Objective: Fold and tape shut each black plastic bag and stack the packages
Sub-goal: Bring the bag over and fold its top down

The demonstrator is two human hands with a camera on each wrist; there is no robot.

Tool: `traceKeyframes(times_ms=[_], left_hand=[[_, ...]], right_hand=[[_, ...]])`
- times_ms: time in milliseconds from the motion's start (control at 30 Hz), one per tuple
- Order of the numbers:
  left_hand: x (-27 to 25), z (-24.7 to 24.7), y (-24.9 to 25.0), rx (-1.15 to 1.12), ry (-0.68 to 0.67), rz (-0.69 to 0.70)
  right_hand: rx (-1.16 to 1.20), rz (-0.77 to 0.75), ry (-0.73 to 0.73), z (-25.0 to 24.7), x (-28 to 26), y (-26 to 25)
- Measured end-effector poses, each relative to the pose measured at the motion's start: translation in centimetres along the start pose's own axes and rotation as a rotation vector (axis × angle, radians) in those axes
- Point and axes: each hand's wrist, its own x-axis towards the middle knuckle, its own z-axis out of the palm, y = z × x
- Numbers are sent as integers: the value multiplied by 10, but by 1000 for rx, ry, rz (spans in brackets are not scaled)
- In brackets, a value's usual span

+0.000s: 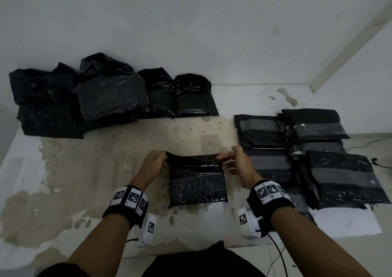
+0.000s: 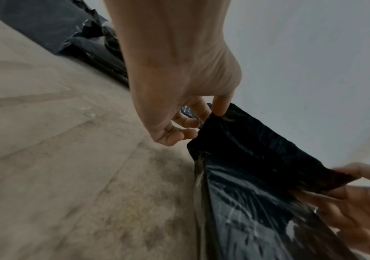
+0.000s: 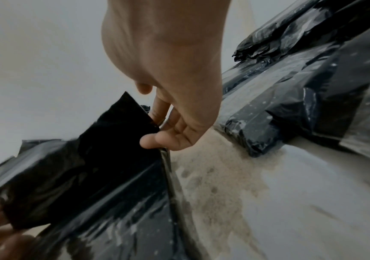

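A black plastic bag [image 1: 197, 181] is seen at lower centre of the head view, lying on a stained white tabletop [image 1: 89, 166]. Its far flap [image 1: 194, 160] is held at both corners. The left corner is pinched by the left hand [image 1: 153, 163], fingers curled round the plastic edge; the same pinch is confirmed in the left wrist view [image 2: 186, 112]. The right corner is pinched by the right hand [image 1: 234, 163], thumb against fingers, as shown in the right wrist view [image 3: 175, 123]. The flap is raised off the bag body between the two hands.

At upper left of the head view, a group of loosely closed black bags [image 1: 110, 94] is recorded against the wall [image 1: 191, 22]. At right, a pile of flat taped packages [image 1: 314, 153] is noted, overlapping one another, grey tape bands visible across them. Marker-tagged wristbands [image 1: 129, 200] are worn on both forearms. A cable [image 1: 277, 253] is seen at lower right.
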Motion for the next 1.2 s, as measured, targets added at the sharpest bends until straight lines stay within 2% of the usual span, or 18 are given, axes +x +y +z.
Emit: traceKeyframes(times_ms=[167, 267, 333, 433, 633, 733, 800, 833, 900, 933, 1000, 1033, 1100, 1200], left_hand=[[-12, -1, -9, 99, -74, -70], [-16, 4, -25, 194, -52, -139], [-19, 9, -36, 154, 0, -185], [-23, 12, -44, 26, 61, -170], [-38, 14, -54, -52, 34, -127], [-48, 21, -52, 132, 136, 19], [-57, 28, -51, 452, 277, 257], [-62, 33, -50, 577, 293, 385], [-67, 44, -51, 714, 198, 577], [-68, 50, -53, 757, 129, 629], [-65, 60, -58, 848, 25, 665], [-64, 64, -62, 902, -11, 667], [-63, 70, -66, 990, -68, 665], [-67, 72, -71, 1051, -76, 654]], right_hand=[[-196, -121, -60, -1, -4, 13], [-247, -158, -73, -2, -9, 22], [-261, -174, -59, -3, -13, 25], [-287, -202, -47, -4, -17, 30], [-360, -271, 3, -1, -21, 44], [-469, -348, 42, -1, -22, 57], [-563, -407, 87, -1, -21, 64], [-621, -449, 118, -1, -22, 66], [-759, -585, 199, 0, -27, 70], [-844, -665, 244, 2, -30, 69], [-992, -824, 284, 11, -34, 67], [-1044, -894, 258, 18, -35, 66], [-1149, -991, 132, 33, -35, 72], [-1323, -1000, -26, 51, -35, 95]])
